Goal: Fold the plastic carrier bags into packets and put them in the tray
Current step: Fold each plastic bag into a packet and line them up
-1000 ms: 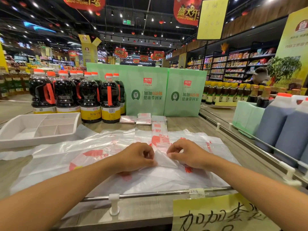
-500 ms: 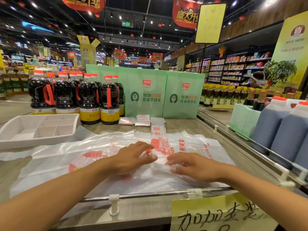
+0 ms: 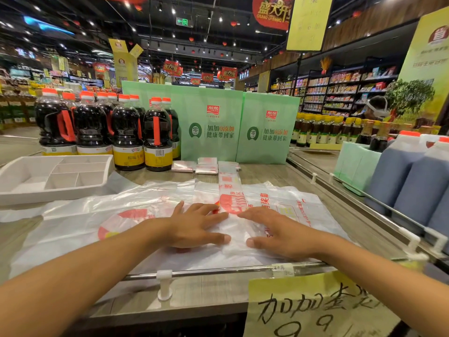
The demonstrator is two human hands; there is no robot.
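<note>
A carrier bag folded into a long narrow strip [image 3: 229,188] with red print runs from me toward the back of the shelf. My left hand [image 3: 196,224] and my right hand [image 3: 272,231] lie flat on its near folded end, fingers straight, pressing it down. Under it several loose white carrier bags [image 3: 97,215] with red and yellow print are spread out. A white divided tray [image 3: 48,178] with nothing in its compartments sits at the left. Three folded bag packets [image 3: 206,165] lie at the back by the green boxes.
Dark soy sauce bottles [image 3: 126,132] with orange caps stand behind the tray. Two green display boxes [image 3: 238,125] close off the back. A metal rail [image 3: 218,271] runs along the front edge, with a yellow handwritten sign [image 3: 315,310] below. Large jugs [image 3: 413,176] stand at the right.
Both hands held the bag's near corner with curled fingers a second ago. They have since opened and now press flat on the fold. The view has tilted slightly.
</note>
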